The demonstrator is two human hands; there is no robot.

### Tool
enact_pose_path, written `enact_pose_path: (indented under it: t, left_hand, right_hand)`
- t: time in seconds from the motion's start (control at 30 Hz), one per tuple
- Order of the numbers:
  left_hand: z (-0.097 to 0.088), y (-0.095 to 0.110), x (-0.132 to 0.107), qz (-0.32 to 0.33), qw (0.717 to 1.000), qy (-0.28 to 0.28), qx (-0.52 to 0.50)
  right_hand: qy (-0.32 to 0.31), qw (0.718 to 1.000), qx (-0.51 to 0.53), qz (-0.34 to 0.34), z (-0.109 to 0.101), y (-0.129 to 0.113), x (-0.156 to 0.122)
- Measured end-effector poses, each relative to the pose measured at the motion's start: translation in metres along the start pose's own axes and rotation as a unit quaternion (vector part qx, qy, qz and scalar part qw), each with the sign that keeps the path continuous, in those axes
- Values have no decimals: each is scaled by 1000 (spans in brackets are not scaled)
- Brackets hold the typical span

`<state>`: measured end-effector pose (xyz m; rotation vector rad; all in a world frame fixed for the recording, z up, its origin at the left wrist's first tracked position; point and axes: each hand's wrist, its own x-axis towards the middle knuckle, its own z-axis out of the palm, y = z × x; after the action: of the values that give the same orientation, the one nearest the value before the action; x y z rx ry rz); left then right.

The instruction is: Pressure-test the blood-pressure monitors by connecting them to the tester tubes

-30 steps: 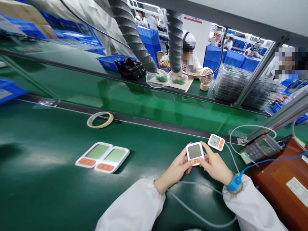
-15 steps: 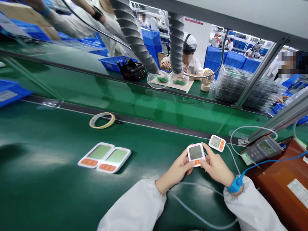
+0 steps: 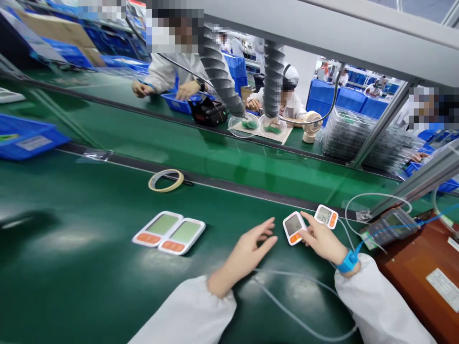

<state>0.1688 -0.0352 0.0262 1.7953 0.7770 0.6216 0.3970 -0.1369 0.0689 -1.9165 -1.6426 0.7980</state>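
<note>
My right hand [image 3: 322,237], with a blue band at its wrist, grips a small white device with a grey screen and orange buttons [image 3: 294,228] by its right side. Empty and with fingers apart, my left hand [image 3: 253,246] is a short way left of that device. Just behind my right hand lies a similar display unit [image 3: 326,217], its digits lit and a pale tube running from its side. Farther left on the green bench, two larger white devices with orange buttons [image 3: 158,229] lie side by side, touching.
A tape roll [image 3: 166,180] lies near the bench's dark back strip. At right are a grey handheld meter [image 3: 390,226] and a brown box [image 3: 423,267]. Loose tubing [image 3: 297,325] curves between my forearms. A blue tray [image 3: 32,143] is at left; co-workers sit beyond the bench.
My left hand has let go of the small device and moved left, its fingers opening. My right hand keeps the device, now tilted. Across the bench, a co-worker's hands have lowered.
</note>
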Motion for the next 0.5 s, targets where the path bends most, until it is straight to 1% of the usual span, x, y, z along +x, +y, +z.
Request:
enact_pose_path:
  t: [0.03, 0.07, 0.1, 0.13, 0.17, 0.2, 0.23, 0.27, 0.3, 0.37, 0.4, 0.47, 0.5]
  left_hand:
    - [-15, -3, -5, 34, 992, 70, 100]
    - [-30, -7, -10, 57, 969, 142, 195]
    - [-45, -11, -17, 59, 934, 208, 283]
    - [-58, -15, -24, 35, 897, 258, 359]
    - [-69, -20, -32, 4, 864, 286, 415]
    - [-77, -25, -40, -23, 840, 296, 454]
    - [-83, -31, -47, -37, 830, 288, 477]
    - [-87, -36, -54, -33, 830, 269, 487]
    - [-89, -42, -59, -17, 838, 246, 486]
    - [-89, -49, -66, 10, 860, 205, 467]
    - [-89, -51, -66, 14, 872, 191, 450]
    - [-84, -46, -64, -3, 905, 183, 384]
    - [-80, -41, -61, -18, 926, 189, 326]
  right_hand:
    - [1, 999, -36, 5, -2, -1, 4]
    - [6, 998, -69, 13, -3, -2, 7]
    - [17, 995, -98, 24, -3, -4, 8]
    - [36, 991, -121, 36, -2, -8, 9]
    - [59, 987, -141, 49, 1, -13, 7]
    - [81, 982, -162, 60, 7, -19, 5]
    - [96, 977, -180, 65, 15, -25, 2]
    - [99, 975, -192, 59, 26, -32, -1]
    - [87, 976, -197, 37, 39, -38, -4]
    - [29, 981, -186, -44, 66, -49, -7]
    - [2, 980, -176, -87, 77, -52, -7]
    - [-25, 978, -158, -131, 92, -53, -7]
    - [-26, 979, -151, -136, 94, -52, -8]
